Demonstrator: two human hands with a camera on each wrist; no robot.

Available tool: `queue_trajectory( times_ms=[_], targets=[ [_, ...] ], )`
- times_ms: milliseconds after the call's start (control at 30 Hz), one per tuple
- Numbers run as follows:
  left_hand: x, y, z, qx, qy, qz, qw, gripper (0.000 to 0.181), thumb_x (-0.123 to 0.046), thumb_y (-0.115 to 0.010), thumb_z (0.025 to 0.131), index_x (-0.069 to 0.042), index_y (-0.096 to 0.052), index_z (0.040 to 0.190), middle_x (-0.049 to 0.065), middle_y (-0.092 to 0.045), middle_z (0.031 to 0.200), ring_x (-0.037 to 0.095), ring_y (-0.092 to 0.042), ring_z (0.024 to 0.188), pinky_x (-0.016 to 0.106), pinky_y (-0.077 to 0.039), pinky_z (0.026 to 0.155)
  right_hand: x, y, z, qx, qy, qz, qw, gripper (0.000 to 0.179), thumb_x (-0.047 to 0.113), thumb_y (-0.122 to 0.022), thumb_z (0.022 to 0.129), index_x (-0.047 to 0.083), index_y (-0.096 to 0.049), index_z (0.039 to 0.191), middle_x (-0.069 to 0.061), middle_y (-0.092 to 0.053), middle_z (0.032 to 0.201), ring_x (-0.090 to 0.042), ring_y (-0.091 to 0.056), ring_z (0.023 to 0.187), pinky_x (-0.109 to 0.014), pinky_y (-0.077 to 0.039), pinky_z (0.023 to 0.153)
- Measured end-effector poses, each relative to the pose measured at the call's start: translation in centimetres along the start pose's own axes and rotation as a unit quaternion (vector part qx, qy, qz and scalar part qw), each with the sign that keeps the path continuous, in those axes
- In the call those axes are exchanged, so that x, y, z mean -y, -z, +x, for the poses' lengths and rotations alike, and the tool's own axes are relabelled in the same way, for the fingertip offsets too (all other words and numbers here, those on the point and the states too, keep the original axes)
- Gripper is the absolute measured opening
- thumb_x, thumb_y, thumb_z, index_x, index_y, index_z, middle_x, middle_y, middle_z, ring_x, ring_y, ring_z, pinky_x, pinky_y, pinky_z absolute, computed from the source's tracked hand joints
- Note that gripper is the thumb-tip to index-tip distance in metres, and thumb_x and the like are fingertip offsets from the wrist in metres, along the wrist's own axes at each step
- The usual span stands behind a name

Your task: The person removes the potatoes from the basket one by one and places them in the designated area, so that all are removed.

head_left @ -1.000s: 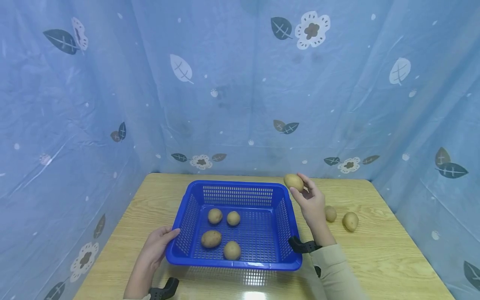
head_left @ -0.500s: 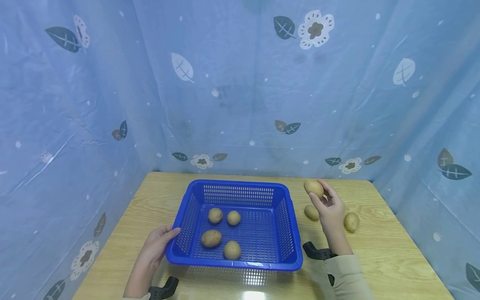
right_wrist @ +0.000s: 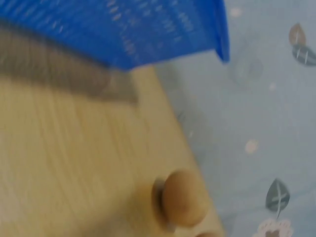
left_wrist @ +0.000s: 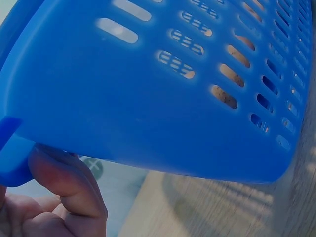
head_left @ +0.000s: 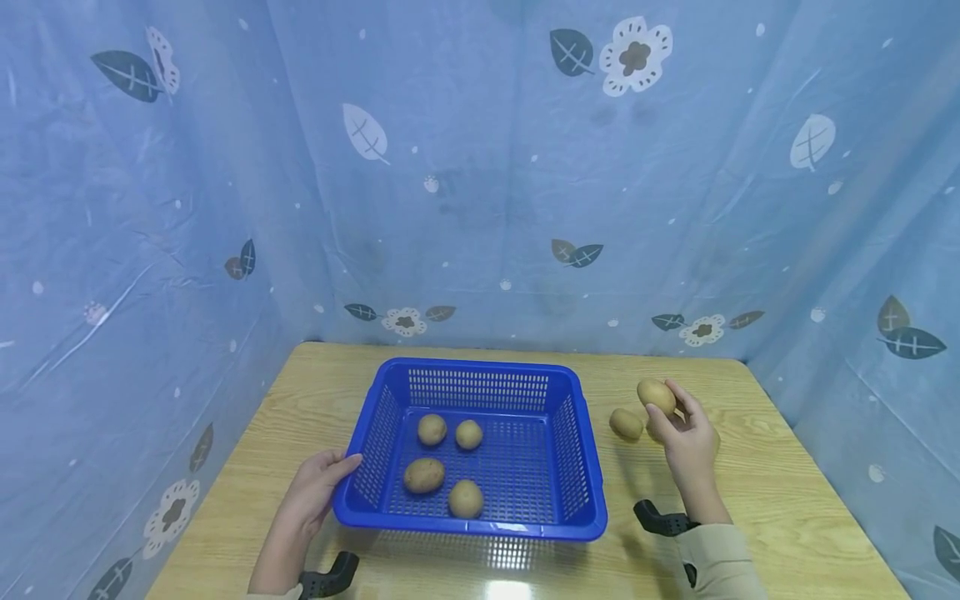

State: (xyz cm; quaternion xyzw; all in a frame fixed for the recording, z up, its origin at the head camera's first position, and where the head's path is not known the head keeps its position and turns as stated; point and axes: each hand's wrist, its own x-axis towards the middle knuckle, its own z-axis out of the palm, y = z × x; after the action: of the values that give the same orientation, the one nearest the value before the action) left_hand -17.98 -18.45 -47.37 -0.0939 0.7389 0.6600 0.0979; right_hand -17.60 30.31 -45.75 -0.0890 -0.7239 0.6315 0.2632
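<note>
The left hand (head_left: 311,493) grips the left rim of the basket (head_left: 468,531), which stands between the bench's (head_left: 780,483) side edges, near its far edge. Inside lie four potatoes (head_left: 423,476), mostly toward the basket's left. The right hand (head_left: 692,446) pinches a held potato (head_left: 656,396) above the bench, toward its far right corner. A loose potato (head_left: 626,425) lies just right of the basket; other potatoes (head_left: 654,433) show partly behind the right hand. Blue cloth (head_left: 480,183) hangs beyond the far edge.
</note>
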Motion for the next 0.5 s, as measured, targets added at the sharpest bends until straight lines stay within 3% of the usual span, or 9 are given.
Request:
queue_trajectory(
  times_ms=[267,500],
  targets=[
    [-0.2,0.0,0.0,-0.004,0.003,-0.001,1.0,0.038,-0.02,-0.052,0.097,0.011,-0.051,0.118,0.018,-0.069,0.1,0.026,-0.069,0.089,0.031,-0.059,0.076,-2.1,1.8,0.0,-0.031,-0.006,-0.07,0.9971,0.05,0.011,-0.065,0.089,0.005,-0.049,0.136,0.003,-0.05,0.127,0.005,-0.05,0.103,-0.001,-0.045,0.081],
    [-0.1,0.0,0.0,-0.001,0.007,-0.006,1.0,0.036,-0.018,-0.053,0.097,0.012,-0.051,0.115,0.018,-0.069,0.097,0.027,-0.07,0.088,0.032,-0.059,0.075,-4.0,3.0,-0.3,-0.045,-0.026,-0.094,0.9942,0.051,0.013,-0.065,0.089,0.003,-0.047,0.137,0.014,-0.049,0.117,0.006,-0.048,0.102,0.001,-0.043,0.081]
  ],
)
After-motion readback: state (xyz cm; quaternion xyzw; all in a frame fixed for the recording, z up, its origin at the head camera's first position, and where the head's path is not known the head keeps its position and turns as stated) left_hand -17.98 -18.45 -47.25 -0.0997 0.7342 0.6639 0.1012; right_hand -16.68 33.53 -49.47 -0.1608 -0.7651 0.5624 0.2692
